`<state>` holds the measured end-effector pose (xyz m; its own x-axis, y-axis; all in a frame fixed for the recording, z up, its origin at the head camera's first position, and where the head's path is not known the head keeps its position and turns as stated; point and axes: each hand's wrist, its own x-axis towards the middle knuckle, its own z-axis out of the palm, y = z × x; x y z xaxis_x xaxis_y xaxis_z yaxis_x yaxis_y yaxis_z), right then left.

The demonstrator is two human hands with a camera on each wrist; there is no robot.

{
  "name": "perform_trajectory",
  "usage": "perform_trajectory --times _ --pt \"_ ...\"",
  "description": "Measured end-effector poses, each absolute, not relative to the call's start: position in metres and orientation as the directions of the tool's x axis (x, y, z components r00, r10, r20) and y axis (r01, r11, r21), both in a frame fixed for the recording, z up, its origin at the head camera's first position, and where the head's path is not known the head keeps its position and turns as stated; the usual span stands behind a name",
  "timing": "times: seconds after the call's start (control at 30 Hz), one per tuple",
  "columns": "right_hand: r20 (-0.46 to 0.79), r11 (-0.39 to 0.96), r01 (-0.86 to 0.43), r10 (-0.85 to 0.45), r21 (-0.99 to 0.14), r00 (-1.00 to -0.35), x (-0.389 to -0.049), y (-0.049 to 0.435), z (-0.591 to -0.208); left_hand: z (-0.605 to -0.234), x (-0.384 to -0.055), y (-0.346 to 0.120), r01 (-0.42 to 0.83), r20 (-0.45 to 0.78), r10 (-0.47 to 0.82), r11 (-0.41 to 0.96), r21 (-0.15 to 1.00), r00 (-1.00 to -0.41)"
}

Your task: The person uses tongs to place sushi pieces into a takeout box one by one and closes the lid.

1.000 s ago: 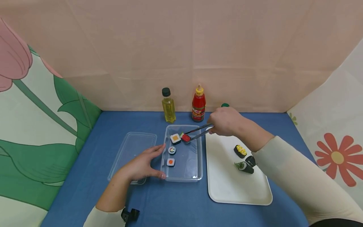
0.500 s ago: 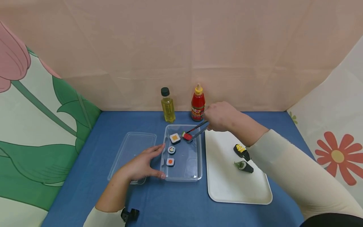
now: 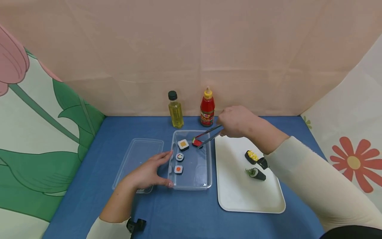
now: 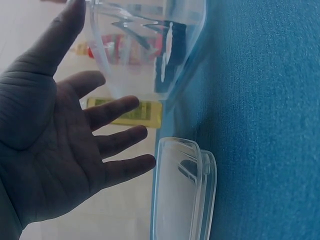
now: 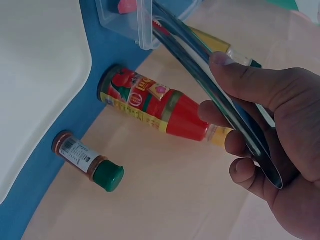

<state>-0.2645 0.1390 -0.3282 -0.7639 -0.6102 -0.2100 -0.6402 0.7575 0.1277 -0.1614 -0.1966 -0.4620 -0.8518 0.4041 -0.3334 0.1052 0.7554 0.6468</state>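
My right hand (image 3: 237, 121) grips metal tongs (image 5: 220, 95), its thumb and fingers wrapped around them in the right wrist view. The tongs' tips are at either side of a red-topped sushi piece (image 3: 197, 142) inside the clear plastic container (image 3: 194, 186); whether they pinch it is too small to tell. A larger roll with a yellow centre (image 3: 183, 144) and two smaller rolls (image 3: 179, 157) line the container's left side. My left hand (image 3: 150, 171) spreads its fingers and thumb at the container's left wall, the fingertips at the rim. The left palm (image 4: 55, 130) holds nothing.
A white tray (image 3: 238, 199) on the right bears several dark sushi pieces (image 3: 256, 174). A clear lid (image 3: 144, 146) lies left, partly under my left hand. Behind stand an oil bottle (image 3: 176, 114), a red sauce bottle (image 3: 207, 111) and a green-capped jar (image 5: 82, 155).
The red-topped sushi piece has shifted slightly right, away from the yellow-centred roll. My right hand first moved a little left, then back right with the tongs. The left hand stays put.
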Motion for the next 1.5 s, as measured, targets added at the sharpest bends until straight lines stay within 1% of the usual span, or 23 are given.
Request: perform_trajectory --times 0.37,0.6,0.83,1.27,1.5 --pt "-0.17 0.778 -0.625 -0.608 0.063 -0.775 -0.254 0.157 -0.326 -0.464 -0.163 -0.197 0.103 -0.341 0.402 0.762 0.64 -0.85" --pt "-0.12 0.759 -0.65 -0.643 0.032 -0.757 -0.244 0.175 -0.324 -0.463 -0.162 -0.197 0.098 -0.341 0.399 0.76 0.642 -0.851" --pt "-0.074 0.779 -0.626 -0.626 -0.018 -0.777 -0.235 0.19 -0.323 -0.463 -0.16 -0.197 0.095 -0.336 0.397 0.754 0.65 -0.854" --pt "0.003 0.762 -0.645 -0.646 -0.06 -0.763 -0.213 0.215 -0.335 -0.463 -0.162 -0.196 0.086 -0.346 0.392 0.757 0.647 -0.852" --pt "0.086 0.751 -0.657 -0.652 -0.062 -0.753 -0.201 0.232 -0.344 -0.463 -0.163 -0.197 0.078 -0.352 0.387 0.759 0.646 -0.853"
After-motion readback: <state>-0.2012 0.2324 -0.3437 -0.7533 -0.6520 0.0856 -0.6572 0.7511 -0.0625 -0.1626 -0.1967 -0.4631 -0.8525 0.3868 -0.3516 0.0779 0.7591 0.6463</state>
